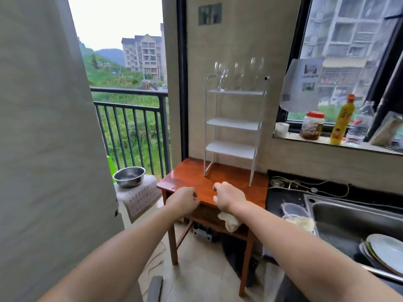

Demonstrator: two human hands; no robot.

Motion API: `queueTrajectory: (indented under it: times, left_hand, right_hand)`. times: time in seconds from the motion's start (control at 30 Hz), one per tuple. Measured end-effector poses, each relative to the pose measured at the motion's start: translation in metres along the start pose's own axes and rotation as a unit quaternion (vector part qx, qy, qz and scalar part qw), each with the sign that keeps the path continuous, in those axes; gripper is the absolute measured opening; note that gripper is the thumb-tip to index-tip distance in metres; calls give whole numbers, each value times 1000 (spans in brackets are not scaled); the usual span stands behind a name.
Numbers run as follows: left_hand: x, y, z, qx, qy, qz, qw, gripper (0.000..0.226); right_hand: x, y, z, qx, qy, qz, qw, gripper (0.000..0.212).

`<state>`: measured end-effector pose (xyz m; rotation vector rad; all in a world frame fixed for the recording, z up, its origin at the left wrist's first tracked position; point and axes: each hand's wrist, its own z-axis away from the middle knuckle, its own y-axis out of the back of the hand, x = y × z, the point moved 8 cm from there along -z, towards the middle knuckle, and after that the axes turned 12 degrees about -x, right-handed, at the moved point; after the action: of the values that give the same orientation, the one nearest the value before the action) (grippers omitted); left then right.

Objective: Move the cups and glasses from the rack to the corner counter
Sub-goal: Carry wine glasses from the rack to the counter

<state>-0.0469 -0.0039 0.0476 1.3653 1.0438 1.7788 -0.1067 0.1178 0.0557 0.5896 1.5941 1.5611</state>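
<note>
Over the near edge of the wooden table (192, 179) both hands hang empty. Left hand (184, 200) has fingers loosely curled, gripping nothing; right hand (229, 198) the same, fingers bent slack, holding nothing. Neither touches the rack.

White metal rack (234, 127) stands upright at the far side of the table, against the wall: thin tube frame, four flat shelves. Wine glasses (220, 73) sit upright on the top shelf, clear, stemmed, rounded bowls; about four, exact count hard to tell as they blur into the wall. Lower three shelves carry nothing visible.

Table is glossy reddish-brown wood with an under-shelf, where a crumpled pale cloth (229, 221) lies.

Right: dark counter with a steel sink (349, 216), stacked plates (386, 250) near right, clear plastic containers (294, 212) beside the sink. On the windowsill: white cup (281, 129), red-lidded jar (311, 125), yellow bottle (342, 120), clear water bottle (361, 123).

Left: steel bowl (129, 176) on a patterned cloth, dark balcony railing (130, 127) behind.
</note>
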Motion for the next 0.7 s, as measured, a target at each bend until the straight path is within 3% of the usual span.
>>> queueTrajectory:
  times: [0.3, 0.53, 0.7]
  left_hand:
    - [8, 112, -157, 7, -88, -1, 996, 26]
    - [61, 158, -265, 19, -145, 19, 989, 24]
    - [104, 217, -349, 69, -185, 33, 980, 23]
  right_hand:
    - [19, 87, -141, 58, -95, -52, 992, 30]
    - [63, 162, -229, 97, -113, -67, 987, 35]
    - [94, 240, -298, 151, -90, -56, 983, 32]
